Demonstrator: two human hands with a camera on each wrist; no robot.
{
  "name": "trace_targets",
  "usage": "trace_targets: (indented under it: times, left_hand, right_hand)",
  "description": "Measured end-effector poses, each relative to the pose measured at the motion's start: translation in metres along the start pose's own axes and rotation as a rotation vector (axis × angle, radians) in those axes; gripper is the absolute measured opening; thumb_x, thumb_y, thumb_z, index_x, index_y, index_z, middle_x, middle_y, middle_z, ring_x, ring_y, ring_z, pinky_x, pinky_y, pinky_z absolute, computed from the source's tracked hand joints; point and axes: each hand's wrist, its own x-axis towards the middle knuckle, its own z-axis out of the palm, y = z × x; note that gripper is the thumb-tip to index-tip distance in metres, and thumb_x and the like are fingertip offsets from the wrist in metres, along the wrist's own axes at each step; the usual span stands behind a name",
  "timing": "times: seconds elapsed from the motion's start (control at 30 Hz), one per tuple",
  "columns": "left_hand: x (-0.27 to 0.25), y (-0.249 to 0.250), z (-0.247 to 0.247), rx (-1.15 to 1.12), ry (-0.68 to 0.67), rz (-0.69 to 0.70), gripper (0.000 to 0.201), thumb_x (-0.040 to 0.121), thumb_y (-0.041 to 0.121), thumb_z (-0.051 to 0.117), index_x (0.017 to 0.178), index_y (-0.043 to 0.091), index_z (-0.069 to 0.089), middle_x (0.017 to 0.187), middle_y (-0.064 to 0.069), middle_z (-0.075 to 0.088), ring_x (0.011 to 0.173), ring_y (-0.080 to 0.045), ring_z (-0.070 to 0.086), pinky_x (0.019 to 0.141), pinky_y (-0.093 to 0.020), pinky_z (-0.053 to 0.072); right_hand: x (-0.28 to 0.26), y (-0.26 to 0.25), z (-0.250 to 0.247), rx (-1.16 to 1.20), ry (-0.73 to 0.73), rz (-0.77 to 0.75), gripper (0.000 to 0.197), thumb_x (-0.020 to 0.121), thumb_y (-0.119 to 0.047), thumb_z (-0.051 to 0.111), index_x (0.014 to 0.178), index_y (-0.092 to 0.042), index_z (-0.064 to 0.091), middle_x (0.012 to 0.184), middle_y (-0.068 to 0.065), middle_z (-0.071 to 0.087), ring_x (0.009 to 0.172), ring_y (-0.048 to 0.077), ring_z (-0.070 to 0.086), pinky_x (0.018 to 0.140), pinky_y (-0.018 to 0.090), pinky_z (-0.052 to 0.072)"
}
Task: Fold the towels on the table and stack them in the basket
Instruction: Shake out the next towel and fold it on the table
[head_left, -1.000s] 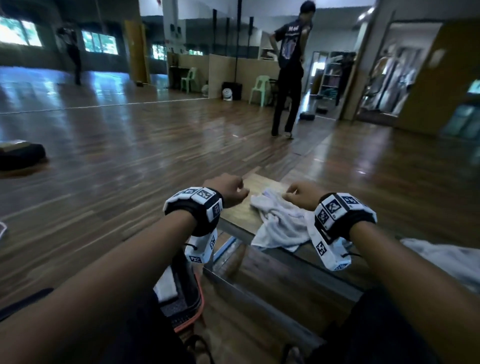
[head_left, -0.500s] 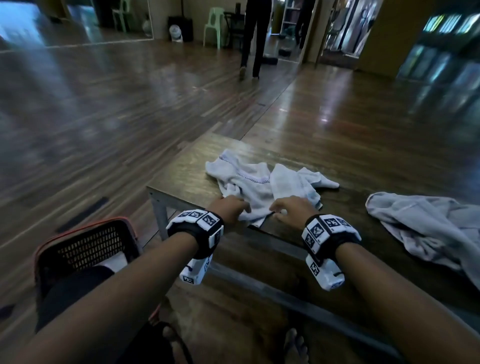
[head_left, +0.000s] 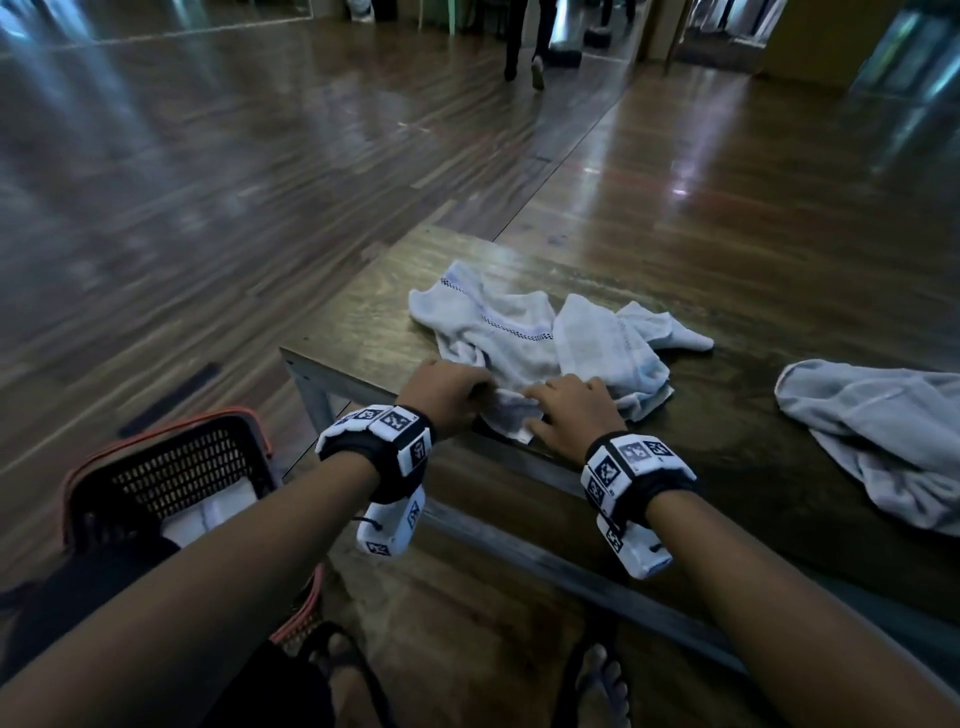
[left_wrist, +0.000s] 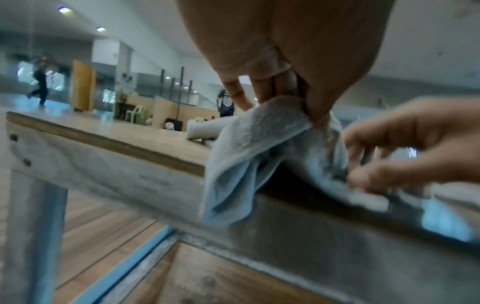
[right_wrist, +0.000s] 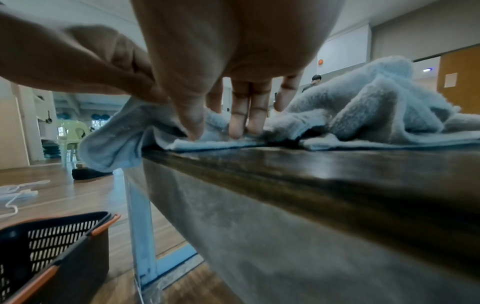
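Midway at best: left hand pinching, right hand pressing straight-fingered on the crumpled white towel just ahead, grey towel unfolded off right, one folded towel in the basket below left.

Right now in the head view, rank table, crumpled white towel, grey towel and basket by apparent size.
1. table
2. crumpled white towel
3. grey towel and basket: unsure, both partly hidden or cut off.

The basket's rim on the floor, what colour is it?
Orange, on a dark mesh basket; the right wrist view shows it best.
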Motion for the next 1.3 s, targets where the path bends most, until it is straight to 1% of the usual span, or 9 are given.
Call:
trace_targets:
  times: [0.1,0.3,0.4,0.53,0.7,0.87,1.03,1.2,1.3]
  left_hand:
    - [0.006,0.001,-0.02,-0.141,0.094,0.005,0.024,0.082,0.036,0.057,0.092,0.017,0.069,0.085,-0.007,0.073,0.078,-0.027,0.067,0.066,-0.03,0.046]
    - [0.027,0.019,-0.082,-0.176,0.108,0.061,0.006,0.089,0.017,0.055,0.094,0.018,0.058,0.069,-0.001,0.061,0.064,-0.025,0.051,0.059,-0.029,0.037]
    - [0.036,0.029,-0.114,-0.188,0.14,0.092,0.012,0.085,0.012,0.06,0.095,0.016,0.065,0.087,-0.006,0.069,0.081,-0.026,0.062,0.071,-0.033,0.048]
    - [0.045,0.05,-0.158,-0.129,0.185,0.135,0.027,0.078,0.016,0.068,0.105,0.013,0.064,0.105,-0.008,0.068,0.098,-0.026,0.062,0.083,-0.03,0.045]
    - [0.046,0.074,-0.214,-0.08,0.379,0.221,0.018,0.085,0.013,0.06,0.101,0.008,0.067,0.097,-0.013,0.07,0.09,-0.028,0.064,0.077,-0.032,0.046]
    - [0.045,0.089,-0.264,0.012,0.517,0.295,0.028,0.087,0.025,0.043,0.089,0.007,0.063,0.08,-0.013,0.068,0.071,-0.03,0.063,0.064,-0.039,0.051]
    - [0.038,0.108,-0.302,-0.001,0.6,0.337,0.013,0.089,0.004,0.043,0.086,0.006,0.055,0.08,-0.013,0.066,0.068,-0.028,0.06,0.062,-0.037,0.05]
    - [0.03,0.112,-0.318,-0.041,0.663,0.334,0.016,0.088,-0.002,0.042,0.085,0.009,0.053,0.083,-0.011,0.065,0.072,-0.025,0.061,0.065,-0.032,0.05]
    - [0.03,0.108,-0.319,-0.076,0.692,0.304,0.015,0.087,0.002,0.041,0.084,0.014,0.051,0.082,-0.011,0.064,0.073,-0.028,0.06,0.067,-0.038,0.051]
  right_hand:
    - [0.003,-0.005,-0.011,0.039,0.09,0.035,0.035,0.083,-0.043,0.055,0.112,-0.024,0.056,0.112,0.002,0.06,0.109,0.025,0.051,0.088,0.04,0.032]
    - [0.005,-0.006,-0.066,0.193,0.329,0.108,0.019,0.083,-0.032,0.055,0.094,-0.018,0.06,0.097,0.003,0.064,0.099,0.026,0.054,0.084,0.039,0.032]
    - [0.003,0.0,-0.102,0.262,0.499,0.082,0.015,0.085,-0.027,0.055,0.092,-0.016,0.062,0.095,0.004,0.065,0.096,0.029,0.056,0.081,0.037,0.033]
    - [0.004,0.005,-0.155,0.309,0.617,0.058,0.015,0.082,-0.022,0.052,0.089,-0.018,0.064,0.092,0.004,0.066,0.093,0.03,0.058,0.08,0.038,0.037]
    - [-0.005,0.009,-0.226,0.296,0.731,0.038,0.016,0.077,-0.017,0.055,0.089,-0.019,0.065,0.087,0.001,0.066,0.093,0.024,0.059,0.086,0.04,0.04]
    - [-0.02,0.011,-0.27,0.222,0.673,0.095,0.005,0.077,-0.025,0.057,0.081,-0.025,0.06,0.082,-0.008,0.051,0.093,0.017,0.05,0.083,0.032,0.029]
    - [-0.032,0.013,-0.278,0.301,0.527,0.174,0.025,0.075,-0.029,0.064,0.065,-0.029,0.04,0.072,-0.009,0.055,0.078,0.017,0.051,0.085,0.035,0.035]
    - [-0.046,0.034,-0.27,0.392,0.457,0.26,0.02,0.074,-0.025,0.066,0.066,-0.027,0.048,0.065,-0.012,0.05,0.077,0.019,0.052,0.088,0.039,0.041]
    - [-0.06,0.048,-0.273,0.422,0.469,0.306,0.012,0.077,-0.029,0.064,0.079,-0.02,0.057,0.07,-0.008,0.055,0.078,0.02,0.055,0.076,0.033,0.042]
